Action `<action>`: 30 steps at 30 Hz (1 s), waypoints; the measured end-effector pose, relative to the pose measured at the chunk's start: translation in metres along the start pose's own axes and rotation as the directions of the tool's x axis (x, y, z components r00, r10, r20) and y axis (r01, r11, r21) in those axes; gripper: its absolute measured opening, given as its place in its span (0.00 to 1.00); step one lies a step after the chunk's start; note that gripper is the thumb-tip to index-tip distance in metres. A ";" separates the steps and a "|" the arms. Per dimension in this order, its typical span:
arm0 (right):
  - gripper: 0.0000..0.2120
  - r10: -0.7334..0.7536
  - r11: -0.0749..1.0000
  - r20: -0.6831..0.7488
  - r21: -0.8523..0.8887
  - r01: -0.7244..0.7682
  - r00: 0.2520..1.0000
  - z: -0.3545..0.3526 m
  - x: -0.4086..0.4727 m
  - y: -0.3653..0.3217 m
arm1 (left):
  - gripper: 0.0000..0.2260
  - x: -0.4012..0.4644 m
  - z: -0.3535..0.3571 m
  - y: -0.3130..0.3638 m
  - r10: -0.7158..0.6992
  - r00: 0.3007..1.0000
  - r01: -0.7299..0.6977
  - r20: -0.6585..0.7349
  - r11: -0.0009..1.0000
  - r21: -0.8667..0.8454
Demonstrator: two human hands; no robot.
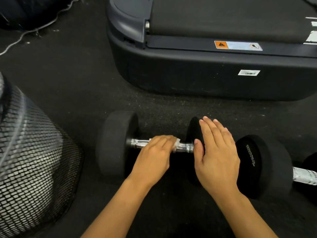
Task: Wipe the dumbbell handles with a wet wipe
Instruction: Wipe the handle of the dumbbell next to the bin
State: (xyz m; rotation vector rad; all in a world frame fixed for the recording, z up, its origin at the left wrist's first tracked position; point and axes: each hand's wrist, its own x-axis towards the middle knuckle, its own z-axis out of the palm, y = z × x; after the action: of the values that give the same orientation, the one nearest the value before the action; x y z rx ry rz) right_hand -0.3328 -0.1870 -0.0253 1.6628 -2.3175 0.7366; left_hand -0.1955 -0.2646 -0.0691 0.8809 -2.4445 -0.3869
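Note:
A black dumbbell [116, 145] lies on the dark floor with its chrome handle [184, 147] running left to right. My left hand [154, 155] lies over the middle of the handle, holding a white wet wipe [176, 145] against it; only a corner of the wipe shows past my fingers. My right hand [217, 155] rests flat, fingers straight, on the dumbbell's right weight head, covering most of it. A second dumbbell [262, 165] lies just to the right, its chrome handle [304, 177] running off the frame's right edge.
A treadmill's dark base [188, 71] stands close behind the dumbbells. A black mesh bin [34, 160] fills the left side. A white cable [34, 30] snakes across the floor at the far left. Bare rubber floor [77, 83] lies between bin and treadmill.

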 end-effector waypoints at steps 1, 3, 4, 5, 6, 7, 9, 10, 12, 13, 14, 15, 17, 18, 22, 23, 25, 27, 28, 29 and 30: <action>0.22 0.001 1.000 -0.001 -0.001 -0.001 1.000 0.000 0.000 0.000 | 0.16 -0.006 0.002 -0.003 0.044 0.999 -0.045 -0.019 0.999 -0.015; 0.22 0.002 1.000 -0.006 -0.002 -0.002 1.000 0.000 -0.001 0.000 | 0.16 -0.015 0.005 -0.010 0.135 0.987 -0.136 -0.089 0.991 -0.006; 0.22 0.001 1.000 -0.006 -0.001 -0.001 1.000 0.000 -0.001 0.000 | 0.15 -0.015 0.006 -0.012 0.148 0.983 -0.148 -0.107 0.989 0.008; 0.22 0.001 1.000 -0.006 0.000 -0.001 1.000 0.000 -0.001 0.000 | 0.15 -0.012 0.006 -0.012 0.142 0.984 -0.141 -0.111 0.990 0.017; 0.22 0.001 1.000 -0.005 -0.001 -0.001 1.000 0.000 -0.001 0.000 | 0.14 -0.010 0.005 -0.009 0.119 0.987 -0.119 -0.107 0.993 0.014; 0.22 0.000 1.000 -0.005 -0.002 0.000 1.000 0.000 0.000 0.000 | 0.15 -0.009 0.005 -0.006 0.090 0.991 -0.089 -0.101 0.996 0.014; 0.22 -0.001 1.000 -0.005 -0.005 0.001 1.000 0.000 0.002 0.000 | 0.17 -0.013 0.007 -0.003 0.066 0.992 -0.062 -0.108 0.997 0.044; 0.22 -0.001 1.000 -0.004 -0.008 0.001 1.000 0.000 0.002 0.000 | 0.18 -0.018 0.010 -0.002 0.068 0.991 -0.063 -0.119 0.997 0.045; 0.22 0.003 1.000 -0.005 -0.009 -0.003 1.000 0.000 0.002 0.000 | 0.17 -0.024 0.013 -0.001 0.063 0.989 -0.062 -0.136 0.998 0.008; 0.22 0.006 1.000 -0.005 -0.010 -0.006 1.000 0.001 0.002 0.000 | 0.17 -0.021 0.012 -0.002 0.049 0.991 -0.050 -0.128 0.999 -0.007; 0.22 0.007 1.000 -0.004 -0.011 -0.007 1.000 0.001 0.002 -0.001 | 0.16 -0.014 0.009 -0.002 0.023 0.995 -0.024 -0.094 1.000 -0.013; 0.22 0.007 1.000 -0.005 -0.011 -0.007 1.000 0.001 0.002 0.000 | 0.16 -0.006 0.005 -0.001 -0.016 0.999 0.016 -0.045 1.000 -0.006; 0.22 0.007 1.000 -0.008 -0.003 -0.007 1.000 0.001 0.002 0.000 | 0.14 0.007 -0.003 -0.002 -0.075 0.996 0.074 0.045 0.997 0.018; 0.22 0.006 1.000 -0.009 0.000 -0.006 1.000 0.001 0.002 0.000 | 0.14 0.009 -0.006 -0.001 -0.080 0.994 0.079 0.074 0.997 0.016; 0.22 0.000 1.000 -0.018 0.004 0.000 1.000 0.000 -0.001 -0.001 | 0.16 -0.010 -0.006 0.002 0.004 0.998 -0.003 0.066 1.000 -0.006; 0.22 0.000 1.000 -0.020 0.003 0.000 1.000 0.000 -0.001 -0.001 | 0.16 -0.011 -0.005 0.001 0.020 0.998 -0.020 0.052 1.000 -0.011; 0.22 0.000 1.000 -0.014 -0.003 0.000 1.000 0.000 -0.001 -0.001 | 0.15 -0.005 -0.005 -0.002 0.021 0.999 -0.021 0.039 1.000 0.001; 0.22 -0.002 1.000 -0.006 -0.008 0.002 1.000 0.001 0.000 0.000 | 0.14 -0.001 -0.005 -0.003 -0.016 0.999 0.016 0.030 1.000 0.012; 0.22 -0.003 1.000 -0.005 -0.007 0.003 1.000 0.001 0.000 0.000 | 0.15 -0.003 -0.004 -0.002 -0.027 0.999 0.027 0.022 1.000 0.009; 0.22 -0.003 1.000 -0.004 -0.004 0.003 1.000 0.001 0.000 0.000 | 0.16 -0.007 -0.002 -0.001 -0.028 1.000 0.028 0.007 1.000 -0.002; 0.22 -0.003 1.000 -0.002 -0.002 0.003 1.000 0.001 0.001 0.000 | 0.16 -0.013 0.001 -0.001 -0.015 1.000 0.015 -0.016 1.000 -0.018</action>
State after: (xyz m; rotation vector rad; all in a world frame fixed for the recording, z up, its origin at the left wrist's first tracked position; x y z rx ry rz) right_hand -0.3334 -0.1877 -0.0256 1.6631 -2.3131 0.7355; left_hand -0.1874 -0.2565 -0.0754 0.8923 -2.4170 -0.4044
